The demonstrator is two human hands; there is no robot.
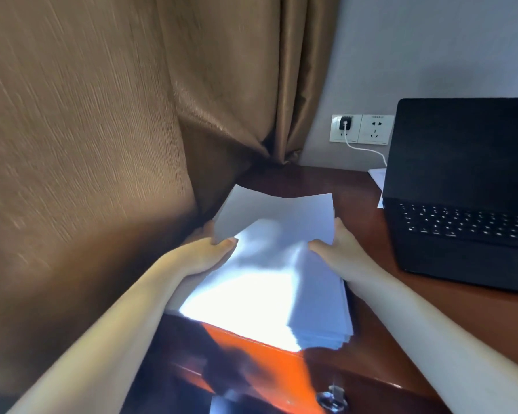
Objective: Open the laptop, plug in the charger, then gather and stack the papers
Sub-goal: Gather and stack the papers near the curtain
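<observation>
Brown curtain (pixel 102 130) hangs left of a dark wood desk (pixel 431 309) where an open laptop (pixel 461 189) sits at right, its charger (pixel 346 124) in the wall socket. Left hand (pixel 207 249) and right hand (pixel 338 246) pinch opposite side edges of the papers (pixel 269 264), thumbs on top. Between the two grips the stack runs lengthwise, near end toward the desk's front edge, far end lifted.

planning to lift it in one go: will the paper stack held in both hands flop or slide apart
Probably floppy: the paper stack bows at its far edge between the left hand and right hand. Sheets will likely slip: the near right corner looks fanned.
</observation>
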